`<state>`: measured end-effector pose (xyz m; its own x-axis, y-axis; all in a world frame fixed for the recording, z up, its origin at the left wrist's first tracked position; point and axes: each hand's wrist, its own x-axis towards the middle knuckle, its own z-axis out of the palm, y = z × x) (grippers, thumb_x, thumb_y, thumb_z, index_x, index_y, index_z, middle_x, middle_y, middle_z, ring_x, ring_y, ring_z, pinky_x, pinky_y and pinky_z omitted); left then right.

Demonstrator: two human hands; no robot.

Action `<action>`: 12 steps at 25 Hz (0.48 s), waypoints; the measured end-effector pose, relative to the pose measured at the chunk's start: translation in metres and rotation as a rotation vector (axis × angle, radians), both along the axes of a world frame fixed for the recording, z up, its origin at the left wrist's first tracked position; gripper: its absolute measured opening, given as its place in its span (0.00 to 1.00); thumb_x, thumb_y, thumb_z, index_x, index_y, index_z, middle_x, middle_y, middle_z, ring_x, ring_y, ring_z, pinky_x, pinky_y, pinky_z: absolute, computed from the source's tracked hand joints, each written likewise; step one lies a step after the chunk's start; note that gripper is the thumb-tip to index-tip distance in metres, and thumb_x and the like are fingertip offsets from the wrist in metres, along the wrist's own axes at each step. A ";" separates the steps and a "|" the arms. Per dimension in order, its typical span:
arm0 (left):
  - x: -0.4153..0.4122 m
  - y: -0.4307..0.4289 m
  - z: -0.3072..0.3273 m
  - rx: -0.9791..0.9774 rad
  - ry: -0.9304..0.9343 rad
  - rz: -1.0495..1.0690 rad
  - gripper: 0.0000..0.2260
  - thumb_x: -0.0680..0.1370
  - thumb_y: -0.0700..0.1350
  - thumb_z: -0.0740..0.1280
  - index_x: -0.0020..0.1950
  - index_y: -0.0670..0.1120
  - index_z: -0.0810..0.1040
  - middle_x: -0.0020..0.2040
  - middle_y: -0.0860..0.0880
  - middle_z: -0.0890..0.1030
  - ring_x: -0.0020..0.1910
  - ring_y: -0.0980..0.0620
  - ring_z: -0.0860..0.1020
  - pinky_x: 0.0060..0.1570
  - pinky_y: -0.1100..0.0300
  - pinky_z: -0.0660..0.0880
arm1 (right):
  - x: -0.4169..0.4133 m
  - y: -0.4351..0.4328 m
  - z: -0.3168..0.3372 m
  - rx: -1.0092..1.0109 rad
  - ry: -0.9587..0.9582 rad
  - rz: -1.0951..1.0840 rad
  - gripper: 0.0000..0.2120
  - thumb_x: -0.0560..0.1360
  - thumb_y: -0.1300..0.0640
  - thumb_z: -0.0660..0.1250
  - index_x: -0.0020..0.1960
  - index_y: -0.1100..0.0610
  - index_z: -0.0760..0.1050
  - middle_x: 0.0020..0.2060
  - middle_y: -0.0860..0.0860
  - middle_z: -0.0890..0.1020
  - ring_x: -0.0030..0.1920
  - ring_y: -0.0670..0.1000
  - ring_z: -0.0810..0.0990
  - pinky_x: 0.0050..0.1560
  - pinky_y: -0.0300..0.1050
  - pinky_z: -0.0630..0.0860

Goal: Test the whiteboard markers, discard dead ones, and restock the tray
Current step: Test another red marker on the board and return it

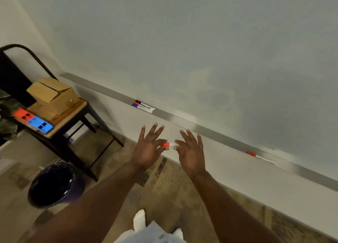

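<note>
Counted five markers: three point(143, 106) bunched on the tray point(206, 130), one red-capped point(259, 156) lying alone farther right along it, one red-capped marker point(169, 144) held below the tray, lying level, cap to the left. Left hand point(149, 147) pinching cap, right hand point(190, 151) pinching barrel, other fingers splayed, both arms outstretched.

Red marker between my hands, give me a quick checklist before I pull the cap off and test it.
1. Red marker held at both ends: ok, left hand on the cap end, right hand on the white barrel.
2. Cap on: ok, still seated.
3. Whiteboard within reach and blank: ok.
4. Bin ready for dead ones: ok, open on the floor to the left.
5. Ink works: cannot tell.
6. Tray stocked: three markers grouped, another red one apart.
</note>
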<state>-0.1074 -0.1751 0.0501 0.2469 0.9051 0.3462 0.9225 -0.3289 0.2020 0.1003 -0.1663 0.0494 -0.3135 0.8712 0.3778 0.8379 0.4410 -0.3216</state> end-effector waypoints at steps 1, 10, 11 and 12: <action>-0.006 -0.005 -0.005 -0.015 0.002 0.015 0.12 0.81 0.57 0.63 0.57 0.55 0.83 0.78 0.51 0.63 0.79 0.51 0.52 0.76 0.40 0.41 | -0.006 -0.003 -0.003 -0.028 0.004 0.022 0.34 0.82 0.35 0.41 0.62 0.47 0.82 0.73 0.49 0.72 0.77 0.53 0.64 0.76 0.67 0.53; -0.075 -0.048 -0.025 -0.107 -0.121 0.128 0.24 0.83 0.62 0.49 0.57 0.54 0.83 0.77 0.49 0.63 0.79 0.48 0.53 0.73 0.32 0.48 | -0.076 -0.006 -0.039 -0.105 -0.153 0.188 0.19 0.82 0.40 0.59 0.64 0.47 0.79 0.75 0.49 0.69 0.79 0.52 0.59 0.78 0.64 0.46; -0.086 -0.052 -0.026 -0.117 -0.129 0.137 0.23 0.82 0.61 0.51 0.56 0.54 0.83 0.77 0.49 0.64 0.79 0.48 0.53 0.74 0.33 0.47 | -0.088 -0.006 -0.040 -0.097 -0.151 0.201 0.19 0.82 0.41 0.58 0.64 0.48 0.80 0.75 0.49 0.69 0.79 0.52 0.60 0.78 0.64 0.46; -0.096 -0.054 -0.028 -0.120 -0.131 0.142 0.21 0.82 0.60 0.52 0.56 0.53 0.83 0.77 0.49 0.64 0.79 0.48 0.54 0.75 0.35 0.45 | -0.098 -0.006 -0.042 -0.096 -0.150 0.209 0.19 0.83 0.41 0.57 0.64 0.48 0.80 0.75 0.49 0.69 0.79 0.52 0.60 0.78 0.63 0.44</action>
<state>-0.2030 -0.2296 0.0223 0.0741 0.9641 0.2551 0.9209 -0.1643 0.3534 0.0027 -0.1726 0.0076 -0.5368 0.8111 0.2325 0.7733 0.5831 -0.2489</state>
